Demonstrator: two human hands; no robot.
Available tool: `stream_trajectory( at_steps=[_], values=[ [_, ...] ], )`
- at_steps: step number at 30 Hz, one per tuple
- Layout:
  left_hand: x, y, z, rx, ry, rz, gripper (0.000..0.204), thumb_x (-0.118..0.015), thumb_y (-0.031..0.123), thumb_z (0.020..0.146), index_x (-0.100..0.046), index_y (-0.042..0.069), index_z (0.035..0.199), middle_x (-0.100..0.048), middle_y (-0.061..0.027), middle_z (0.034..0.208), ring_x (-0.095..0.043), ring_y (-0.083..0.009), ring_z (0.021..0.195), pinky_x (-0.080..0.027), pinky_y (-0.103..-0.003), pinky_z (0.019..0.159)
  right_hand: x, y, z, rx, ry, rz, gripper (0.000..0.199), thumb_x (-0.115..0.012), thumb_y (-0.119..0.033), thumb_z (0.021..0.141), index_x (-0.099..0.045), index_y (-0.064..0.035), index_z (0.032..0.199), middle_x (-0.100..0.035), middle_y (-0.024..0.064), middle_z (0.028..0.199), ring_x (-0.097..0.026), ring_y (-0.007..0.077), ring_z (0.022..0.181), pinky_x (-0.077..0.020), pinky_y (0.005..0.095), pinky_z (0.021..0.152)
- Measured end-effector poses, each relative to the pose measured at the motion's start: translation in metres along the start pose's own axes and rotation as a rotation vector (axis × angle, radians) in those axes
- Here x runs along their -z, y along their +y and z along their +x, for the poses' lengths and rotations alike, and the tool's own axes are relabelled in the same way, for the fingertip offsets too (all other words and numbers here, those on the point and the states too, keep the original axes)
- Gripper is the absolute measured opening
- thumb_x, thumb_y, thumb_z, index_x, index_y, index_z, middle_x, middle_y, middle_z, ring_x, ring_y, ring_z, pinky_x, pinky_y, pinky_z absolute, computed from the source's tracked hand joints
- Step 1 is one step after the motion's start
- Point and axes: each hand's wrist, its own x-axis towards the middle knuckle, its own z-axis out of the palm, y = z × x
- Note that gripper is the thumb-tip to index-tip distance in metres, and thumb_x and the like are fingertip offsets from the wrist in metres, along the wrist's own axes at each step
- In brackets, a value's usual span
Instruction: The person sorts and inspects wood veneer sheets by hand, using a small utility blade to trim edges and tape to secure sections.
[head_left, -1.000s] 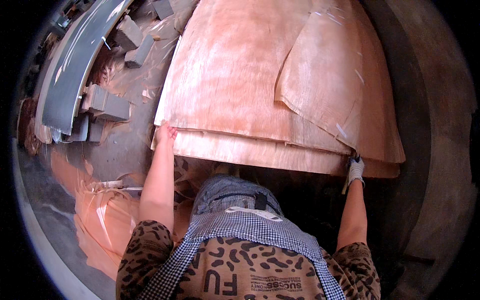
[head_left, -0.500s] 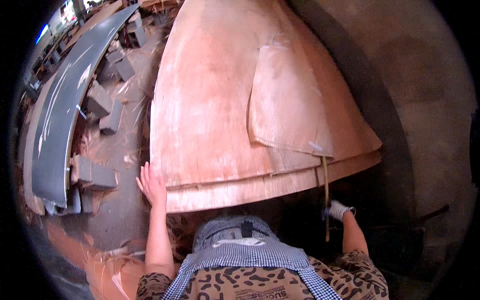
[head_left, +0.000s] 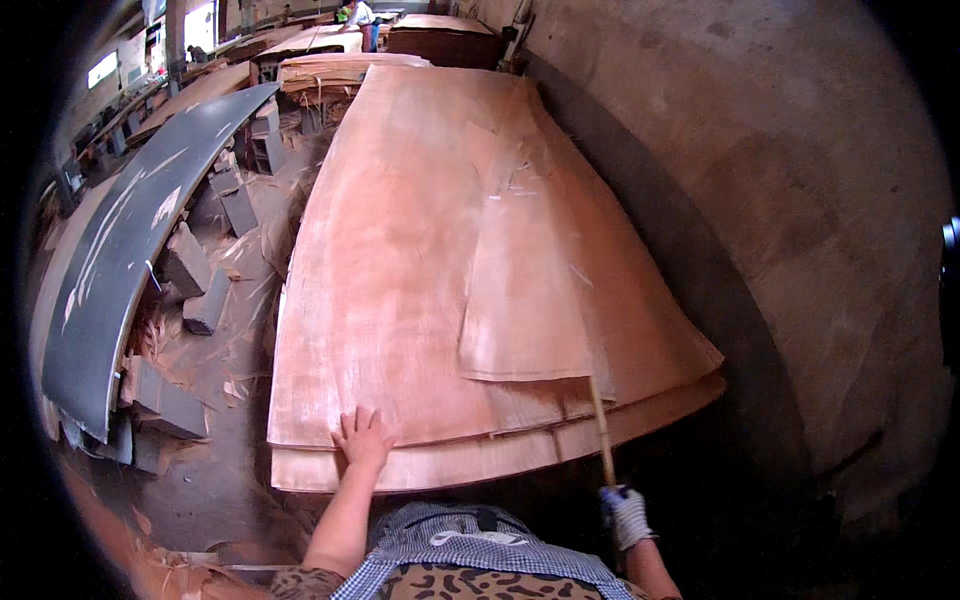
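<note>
A stack of large, thin wood veneer sheets (head_left: 360, 270) spreads out in front of me, its near edges slightly staggered. On top lies a smaller piece of veneer (head_left: 527, 310), right of the middle. My bare left hand (head_left: 363, 440) rests flat on the near edge of the stack, fingers spread. In a striped, blue-and-white glove, my right hand (head_left: 627, 515) is wrapped around a thin wooden stick (head_left: 602, 430). The stick points away from me, and its far end reaches the near right corner of the smaller piece; whether it goes under it is hidden.
To the left, a long dark panel (head_left: 150, 240) rests on grey blocks (head_left: 185, 260), with wood scraps scattered on the floor. A bare wall (head_left: 740, 130) runs along the right. Farther back are more veneer stacks (head_left: 440, 40) and another person (head_left: 360, 18).
My view has tilted up, showing the far end of the room. My left hand has shifted from the stack's left corner rightward onto its near edge. The right hand still grips the stick.
</note>
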Motion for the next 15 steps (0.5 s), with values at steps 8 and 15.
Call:
stream_trajectory(
  at_steps=[8, 15],
  values=[
    [0.006, -0.003, 0.014, 0.074, -0.157, 0.113, 0.066, -0.052, 0.043, 0.077, -0.025, 0.025, 0.134, -0.015, -0.0043, 0.142, -0.014, -0.038, 0.127, -0.021, -0.059, 0.097, 0.204, -0.024, 0.078, -0.203, 0.747, -1.276, 0.029, -0.053, -0.029, 0.081, -0.06, -0.0072, 0.099, -0.061, 0.0139, 0.095, -0.059, 0.0285, 0.086, -0.0478, 0.0366, 0.073],
    [-0.003, 0.0, 0.034, 0.055, -0.178, 0.17, 0.07, -0.054, 0.046, 0.076, -0.022, 0.026, 0.135, -0.012, -0.0045, 0.143, -0.015, -0.0408, 0.127, -0.026, -0.053, 0.098, 0.251, 0.019, 0.111, 0.002, 0.638, -1.142, 0.032, -0.052, -0.028, 0.082, -0.057, -0.0068, 0.105, -0.059, 0.0129, 0.102, -0.056, 0.0271, 0.093, -0.0478, 0.0358, 0.076]
  ],
)
